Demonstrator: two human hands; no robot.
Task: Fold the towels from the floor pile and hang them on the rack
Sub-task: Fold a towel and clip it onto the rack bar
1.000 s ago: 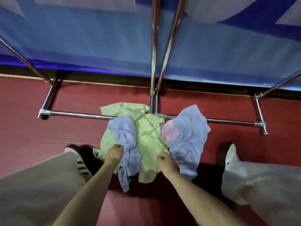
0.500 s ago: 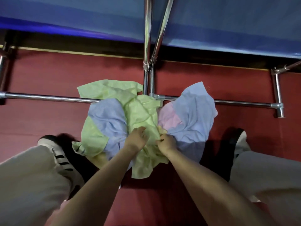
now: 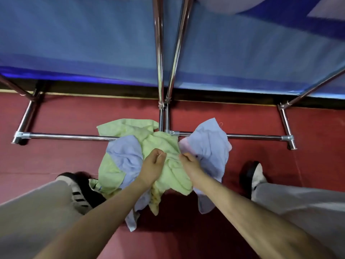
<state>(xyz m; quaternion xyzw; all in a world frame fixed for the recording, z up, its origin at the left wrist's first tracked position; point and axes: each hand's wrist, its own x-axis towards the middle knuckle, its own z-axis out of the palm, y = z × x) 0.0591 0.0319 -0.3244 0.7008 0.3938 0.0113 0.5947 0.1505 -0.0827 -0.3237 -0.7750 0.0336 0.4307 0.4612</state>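
1. Left hand [image 3: 153, 165] and right hand [image 3: 188, 161] are reaching down side by side, close together, over the middle of the towel pile [image 3: 141, 146] on the red floor [image 3: 56, 159].
2. Both hands are showing curled fingers bunched into the green towel [image 3: 168, 146]; the left is pinching a fold of it, and the right is gripping cloth where green meets blue.
3. A blue towel [image 3: 127, 156] is lying just left of the left hand, trailing back toward the person; its tail is ending below the wrist.
4. Another blue towel [image 3: 211, 146] is spreading to the right of the right hand, with a pink towel [image 3: 183, 144] peeking out at its near edge.
5. The far edges of the pile are draping over the rack [image 3: 65, 136] base bar, which is running left to right just beyond the hands; two upright poles are rising straight ahead of them.
6. Shoes are standing wide on either side: left shoe [image 3: 82, 191] touching the pile's edge, right shoe [image 3: 255, 174] apart from it.
7. Open floor is showing beyond the pile to both sides; a blue sheet [image 3: 74, 43] is hanging behind the rack.
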